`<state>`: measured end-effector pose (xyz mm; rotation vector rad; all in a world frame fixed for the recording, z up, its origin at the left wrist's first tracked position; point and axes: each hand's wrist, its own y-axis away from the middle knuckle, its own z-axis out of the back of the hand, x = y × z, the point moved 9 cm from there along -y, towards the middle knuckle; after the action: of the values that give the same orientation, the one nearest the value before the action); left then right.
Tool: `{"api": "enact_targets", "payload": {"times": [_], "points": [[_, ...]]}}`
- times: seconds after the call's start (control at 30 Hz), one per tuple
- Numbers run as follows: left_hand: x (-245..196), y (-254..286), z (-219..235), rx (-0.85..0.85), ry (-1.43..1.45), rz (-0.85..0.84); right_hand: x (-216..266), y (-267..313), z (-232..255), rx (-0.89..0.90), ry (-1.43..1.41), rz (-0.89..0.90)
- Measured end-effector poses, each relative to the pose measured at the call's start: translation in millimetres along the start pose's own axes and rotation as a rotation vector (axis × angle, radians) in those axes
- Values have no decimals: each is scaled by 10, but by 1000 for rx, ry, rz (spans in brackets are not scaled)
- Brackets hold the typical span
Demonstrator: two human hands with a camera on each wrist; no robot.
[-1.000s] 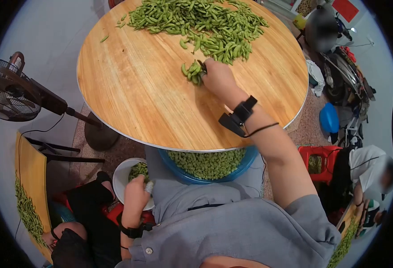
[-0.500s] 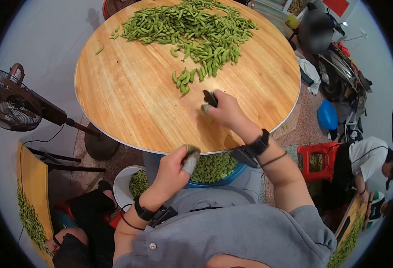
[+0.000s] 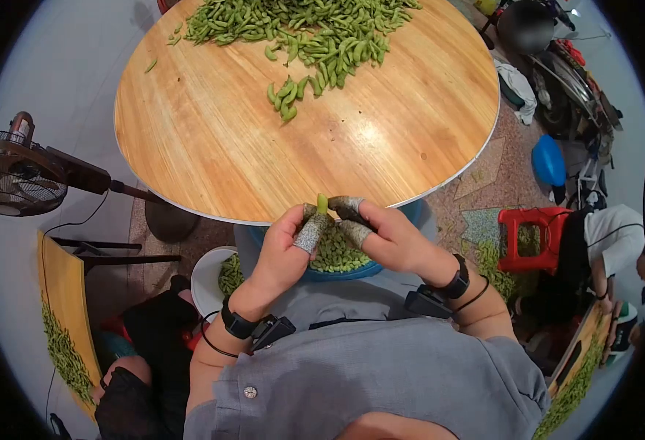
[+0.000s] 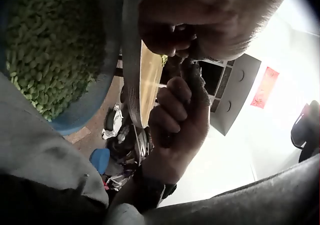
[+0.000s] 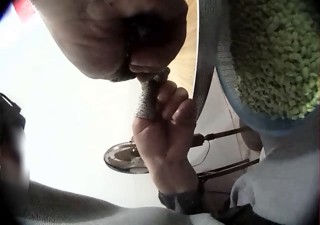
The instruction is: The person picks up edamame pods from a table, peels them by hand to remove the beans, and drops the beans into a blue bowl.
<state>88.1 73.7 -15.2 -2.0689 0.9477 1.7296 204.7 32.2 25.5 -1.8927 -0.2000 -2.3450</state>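
In the head view the left hand point(image 3: 282, 253), thumb and forefinger wrapped in grey tape, pinches an upright green pod point(image 3: 322, 203) just past the table's near edge. The right hand point(image 3: 392, 238), also with taped digits, is close on the pod's right side, fingers curled; what it holds is hidden. Below both hands sits a blue basin point(image 3: 366, 270) of shelled green beans point(image 3: 337, 253). Both wrist views show the two hands meeting at the fingertips, with the pod hard to make out there.
A round wooden table point(image 3: 212, 139) bears a pile of pods point(image 3: 300, 29) at its far side and a small cluster point(image 3: 284, 99) nearer. A white bucket point(image 3: 206, 282) with pods stands at left. A fan point(image 3: 25, 172), a red stool point(image 3: 529, 238) and other people are around.
The left hand has come from the white bucket to above the basin and now pinches a pod. The right hand has drawn back from the small pod cluster on the table to meet it.
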Motion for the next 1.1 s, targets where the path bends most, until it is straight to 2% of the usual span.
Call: {"api": "enact_targets", "payload": {"times": [0.17, 0.23, 0.27, 0.33, 0.43, 0.47, 0.5, 0.53, 0.6, 0.67, 0.73, 0.77, 0.8, 0.83, 0.87, 0.93, 0.97, 1.0, 1.07, 1.1], "points": [[-30, 12, -64, 2, -121, -39, -91, 42, -47, 3, -22, -16], [-59, 29, -71, 3, -173, -69, -126, 109, -137, 100, -390, -327], [-53, 38, -81, 29, -140, -56, -84, 114, -121, 100, -394, -328], [-53, 49, -85, 53, -107, -43, -80, 152, -173, 136, -597, -414], [-34, 40, -75, 46, -174, -25, -117, 135, -166, 108, -492, -383], [-279, 68, -76, -49, -526, -315, -209, 124, -204, 107, -492, -385], [-484, 175, -160, -146, -876, -607, -201, 48, -155, 37, -345, -205], [-462, 183, -159, -143, -875, -604, -127, 20, -108, -34, -198, -28], [-416, 220, -235, -121, -1079, -655, -206, 14, -150, -18, -252, -86], [-376, 209, -225, -121, -1067, -682, -209, 20, -132, -7, -305, -142], [-408, 244, -205, -123, -1055, -711, -298, 139, -294, 126, -743, -488], [-175, 138, -48, 26, -424, -300, -268, 164, -277, 125, -744, -488], [135, 148, -96, 162, 206, 114, -227, 208, -332, 182, -858, -517], [117, 183, -193, 295, 458, 140, -194, 246, -396, 239, -973, -547], [120, 192, -188, 295, 457, 144, -212, 252, -404, 239, -978, -548], [182, 157, -97, 189, 54, 152, -272, 240, -384, 212, -977, -539], [113, 121, -74, 108, -160, 66, -287, 244, -397, 211, -977, -542], [127, 111, -69, 107, -157, 67, -326, 246, -400, 198, -884, -550], [-313, 236, -170, -71, -1167, -603, -353, 250, -417, 189, -793, -560], [-330, 239, -199, -70, -1204, -664, -365, 241, -395, 163, -715, -561]]}}
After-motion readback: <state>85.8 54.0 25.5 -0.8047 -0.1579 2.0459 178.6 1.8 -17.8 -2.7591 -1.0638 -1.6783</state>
